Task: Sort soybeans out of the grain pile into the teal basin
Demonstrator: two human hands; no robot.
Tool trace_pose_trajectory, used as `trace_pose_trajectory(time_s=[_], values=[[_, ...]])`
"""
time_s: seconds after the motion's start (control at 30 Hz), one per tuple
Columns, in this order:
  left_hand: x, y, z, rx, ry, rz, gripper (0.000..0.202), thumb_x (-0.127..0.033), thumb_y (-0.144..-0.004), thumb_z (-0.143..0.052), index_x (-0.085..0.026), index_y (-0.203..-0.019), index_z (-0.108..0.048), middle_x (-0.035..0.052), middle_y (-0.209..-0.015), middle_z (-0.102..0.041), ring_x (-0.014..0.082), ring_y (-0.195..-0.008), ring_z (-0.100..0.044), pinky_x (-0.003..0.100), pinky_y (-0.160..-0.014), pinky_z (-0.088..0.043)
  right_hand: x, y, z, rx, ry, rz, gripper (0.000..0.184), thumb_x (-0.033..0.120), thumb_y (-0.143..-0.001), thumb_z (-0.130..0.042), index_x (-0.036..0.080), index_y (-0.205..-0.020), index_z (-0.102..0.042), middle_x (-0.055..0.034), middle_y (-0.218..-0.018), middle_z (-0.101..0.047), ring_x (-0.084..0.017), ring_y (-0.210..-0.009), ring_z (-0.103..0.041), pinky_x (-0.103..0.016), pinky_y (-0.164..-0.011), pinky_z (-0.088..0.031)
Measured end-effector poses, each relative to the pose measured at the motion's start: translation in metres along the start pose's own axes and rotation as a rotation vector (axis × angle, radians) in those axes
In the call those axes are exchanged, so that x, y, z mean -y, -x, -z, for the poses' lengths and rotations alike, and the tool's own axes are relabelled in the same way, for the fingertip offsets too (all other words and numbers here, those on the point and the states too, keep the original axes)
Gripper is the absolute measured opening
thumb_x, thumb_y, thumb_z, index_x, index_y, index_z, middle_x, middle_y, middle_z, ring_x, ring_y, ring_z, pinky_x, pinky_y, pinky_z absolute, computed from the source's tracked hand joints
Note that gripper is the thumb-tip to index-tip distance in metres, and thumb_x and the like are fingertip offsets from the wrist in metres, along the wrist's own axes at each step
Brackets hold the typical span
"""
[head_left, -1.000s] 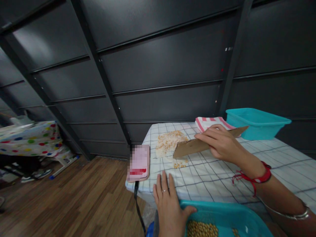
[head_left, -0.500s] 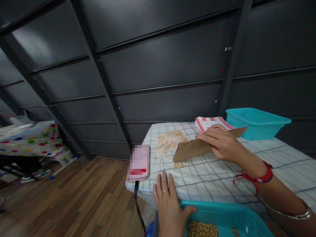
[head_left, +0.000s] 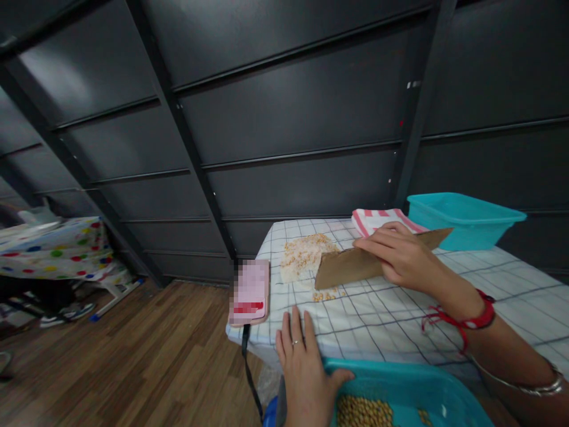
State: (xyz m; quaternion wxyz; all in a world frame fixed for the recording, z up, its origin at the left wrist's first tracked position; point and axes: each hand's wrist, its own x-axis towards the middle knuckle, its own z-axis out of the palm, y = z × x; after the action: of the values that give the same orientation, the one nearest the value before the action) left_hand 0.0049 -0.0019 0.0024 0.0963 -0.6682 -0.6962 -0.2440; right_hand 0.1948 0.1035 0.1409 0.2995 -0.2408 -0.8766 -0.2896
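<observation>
My right hand (head_left: 400,255) grips a brown cardboard strip (head_left: 351,265) standing on edge on the checked tablecloth (head_left: 400,320). The strip's left end sits beside a pile of yellow and white grains (head_left: 302,255), with a few loose grains (head_left: 326,295) just in front of it. My left hand (head_left: 304,370) holds the near teal tub (head_left: 400,391) at its left rim, thumb inside and fingers stretched flat on the cloth. The tub has yellow beans (head_left: 364,412) in it.
A pink phone (head_left: 250,292) lies at the table's left edge with a black cable hanging down. A red-striped cloth (head_left: 377,218) and a second teal tub (head_left: 464,218) stand at the back. A dotted cloth (head_left: 53,249) covers another table at far left, over wooden floor.
The cardboard strip has shifted slightly right and back with my right hand. A few more loose grains show in front of it. My left hand has stayed put.
</observation>
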Motion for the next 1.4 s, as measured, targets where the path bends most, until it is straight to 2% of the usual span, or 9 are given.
trace_pose_trajectory(time_s=[0.5,0.63,0.77,0.93,1.1,1.27,1.4], values=[[0.001,0.0,0.0,0.001,-0.014,-0.008,0.1,-0.047,-0.037,-0.074,-0.01,-0.121,-0.035,0.0192,-0.13,-0.035,0.0371,-0.119,-0.028,0.057,-0.092,-0.031,0.0,0.001,0.002,-0.017,-0.007,0.017,0.042,0.0,-0.063,-0.033,0.016,-0.097,-0.053,-0.0059,-0.078,-0.059,-0.018,-0.074,-0.05,-0.036,-0.073,-0.038],[0.001,-0.001,0.0,0.006,-0.009,-0.009,0.1,-0.047,-0.036,-0.074,-0.01,-0.121,-0.035,0.0187,-0.13,-0.035,0.037,-0.119,-0.028,0.057,-0.092,-0.031,-0.002,0.002,0.001,-0.035,0.038,-0.014,0.04,0.002,-0.064,-0.034,0.016,-0.096,-0.053,-0.0054,-0.077,-0.059,-0.018,-0.073,-0.051,-0.036,-0.073,-0.038],[0.002,0.0,-0.002,0.009,-0.003,-0.017,0.101,-0.047,-0.037,-0.074,-0.011,-0.122,-0.034,0.019,-0.13,-0.035,0.0378,-0.119,-0.028,0.057,-0.091,-0.032,-0.002,0.002,0.001,0.012,0.069,-0.004,0.037,0.002,-0.065,-0.034,0.014,-0.093,-0.055,-0.0067,-0.075,-0.059,-0.018,-0.07,-0.05,-0.036,-0.071,-0.038],[0.006,0.003,-0.007,-0.006,-0.003,-0.06,0.1,-0.049,-0.042,-0.071,-0.012,-0.125,-0.029,0.019,-0.132,-0.032,0.0375,-0.12,-0.027,0.058,-0.091,-0.031,-0.002,0.003,0.002,-0.038,0.116,-0.031,0.038,0.002,-0.064,-0.034,0.015,-0.094,-0.054,-0.0051,-0.074,-0.059,-0.017,-0.07,-0.051,-0.035,-0.071,-0.037],[0.007,0.003,-0.01,-0.028,-0.008,-0.073,0.1,-0.051,-0.043,-0.07,-0.012,-0.124,-0.028,0.0192,-0.132,-0.032,0.0377,-0.119,-0.028,0.058,-0.09,-0.032,-0.002,0.004,0.002,0.016,0.097,-0.008,0.037,0.001,-0.064,-0.035,0.014,-0.092,-0.055,-0.006,-0.076,-0.059,-0.017,-0.07,-0.051,-0.033,-0.071,-0.037],[0.006,0.002,-0.01,-0.054,-0.024,-0.068,0.101,-0.051,-0.04,-0.071,-0.011,-0.123,-0.03,0.0204,-0.13,-0.034,0.038,-0.118,-0.029,0.057,-0.089,-0.033,-0.002,0.004,0.002,-0.034,0.153,-0.018,0.038,0.001,-0.064,-0.035,0.013,-0.094,-0.055,-0.0055,-0.073,-0.059,-0.017,-0.069,-0.049,-0.035,-0.072,-0.035],[0.005,0.003,-0.01,-0.05,-0.013,-0.103,0.101,-0.051,-0.043,-0.069,-0.012,-0.125,-0.027,0.0198,-0.131,-0.032,0.0381,-0.119,-0.027,0.058,-0.089,-0.033,0.001,0.001,-0.002,0.01,0.212,-0.018,0.038,0.001,-0.063,-0.035,0.013,-0.094,-0.055,-0.0057,-0.071,-0.057,-0.018,-0.068,-0.047,-0.035,-0.071,-0.035]])
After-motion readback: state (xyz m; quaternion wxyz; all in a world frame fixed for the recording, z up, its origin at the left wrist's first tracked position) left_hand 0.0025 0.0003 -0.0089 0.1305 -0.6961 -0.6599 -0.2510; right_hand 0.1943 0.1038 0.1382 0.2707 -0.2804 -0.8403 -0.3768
